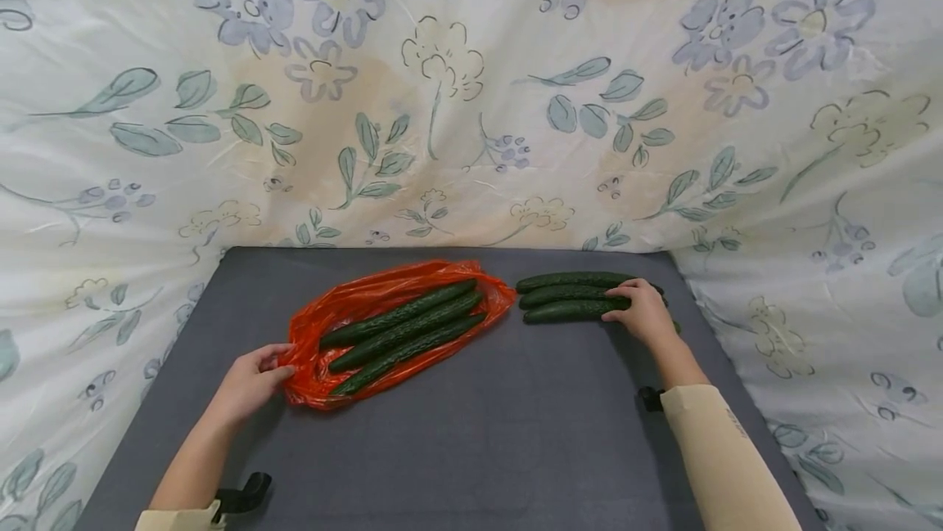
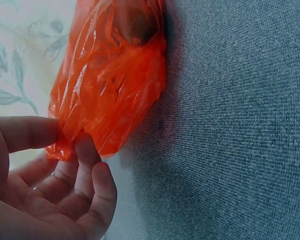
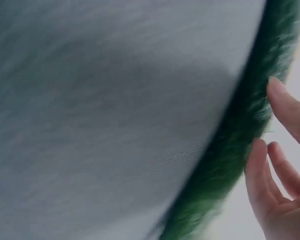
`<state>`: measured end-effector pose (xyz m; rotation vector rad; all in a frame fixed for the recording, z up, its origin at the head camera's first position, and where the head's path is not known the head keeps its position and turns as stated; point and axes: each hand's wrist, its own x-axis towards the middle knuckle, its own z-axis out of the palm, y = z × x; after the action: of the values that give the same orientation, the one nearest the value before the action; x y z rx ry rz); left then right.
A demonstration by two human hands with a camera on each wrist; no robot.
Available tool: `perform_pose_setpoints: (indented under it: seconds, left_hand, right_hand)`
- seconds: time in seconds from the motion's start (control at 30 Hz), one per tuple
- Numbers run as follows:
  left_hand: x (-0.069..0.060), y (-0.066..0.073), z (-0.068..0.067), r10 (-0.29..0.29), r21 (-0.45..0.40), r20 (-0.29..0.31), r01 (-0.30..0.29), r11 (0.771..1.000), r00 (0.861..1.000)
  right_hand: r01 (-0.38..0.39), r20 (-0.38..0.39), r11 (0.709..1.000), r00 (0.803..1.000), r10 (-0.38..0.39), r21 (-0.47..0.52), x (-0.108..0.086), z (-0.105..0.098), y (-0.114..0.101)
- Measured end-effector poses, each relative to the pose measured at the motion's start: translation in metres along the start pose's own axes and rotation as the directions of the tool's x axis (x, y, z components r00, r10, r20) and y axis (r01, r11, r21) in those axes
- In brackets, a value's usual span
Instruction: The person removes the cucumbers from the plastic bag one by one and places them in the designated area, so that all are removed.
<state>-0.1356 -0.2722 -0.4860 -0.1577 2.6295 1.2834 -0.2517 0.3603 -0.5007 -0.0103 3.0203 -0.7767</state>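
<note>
Three dark green cucumbers lie side by side, slanting, on an open orange-red plastic bag. My left hand pinches the left end of the bag between thumb and fingers; in the left wrist view the hand holds the crumpled bag. Three more cucumbers lie parallel at the bag's right. Over their right part is my right hand, thumb and fingertips spread on them and hiding some of them. In the right wrist view the fingertips of my hand touch one cucumber.
The dark grey table reaches back to a flowered cloth, which also hangs at both sides. A black strap with a dark piece is on each wrist.
</note>
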Motion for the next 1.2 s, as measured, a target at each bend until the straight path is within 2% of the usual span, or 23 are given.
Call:
perform_pose_setpoints:
  seconds: [0.1, 0.27, 0.43, 0.57, 0.73, 0.87, 0.97, 1.1, 1.2]
  left_hand:
    - [0.000, -0.001, 0.000, 0.002, 0.001, -0.001, -0.002, 1.000, 1.000]
    - [-0.001, -0.002, 0.001, 0.000, -0.002, -0.001, 0.000, 1.000, 1.000]
    - [-0.002, 0.000, 0.002, -0.003, -0.007, -0.004, 0.003, 1.000, 1.000]
    - [-0.002, -0.001, 0.002, -0.005, -0.007, -0.006, 0.005, 1.000, 1.000]
    - [0.000, -0.002, 0.001, -0.003, -0.017, -0.003, 0.003, 1.000, 1.000]
    - [0.001, -0.003, 0.001, -0.004, -0.015, -0.001, 0.004, 1.000, 1.000]
    - [0.001, -0.004, 0.002, -0.002, -0.008, -0.001, 0.002, 1.000, 1.000]
    - [0.000, -0.006, 0.004, 0.005, 0.011, -0.007, -0.004, 1.000, 1.000]
    - [0.000, -0.006, 0.005, 0.004, 0.021, -0.011, -0.004, 1.000, 1.000]
  right_hand:
    - [0.064, -0.011, 0.998, 0.998, -0.064, 0.028, 0.001, -0.004, -0.016]
    - [0.169, -0.087, 0.978, 0.983, -0.159, 0.122, 0.005, -0.013, -0.051]
    - [0.219, -0.128, 0.940, 0.973, -0.191, 0.262, 0.008, -0.014, -0.088]
    - [0.284, -0.127, 0.904, 0.958, -0.256, 0.319, 0.010, -0.005, -0.120]
    - [0.348, -0.108, 0.848, 0.937, -0.333, 0.399, 0.009, 0.018, -0.166]
    - [0.369, -0.051, 0.811, 0.920, -0.389, 0.453, 0.008, 0.046, -0.199]
    - [0.380, 0.024, 0.803, 0.898, -0.439, 0.459, 0.006, 0.069, -0.218]
    - [0.373, 0.131, 0.794, 0.864, -0.486, 0.480, 0.003, 0.099, -0.232]
    - [0.348, 0.178, 0.791, 0.854, -0.488, 0.503, 0.001, 0.118, -0.236]
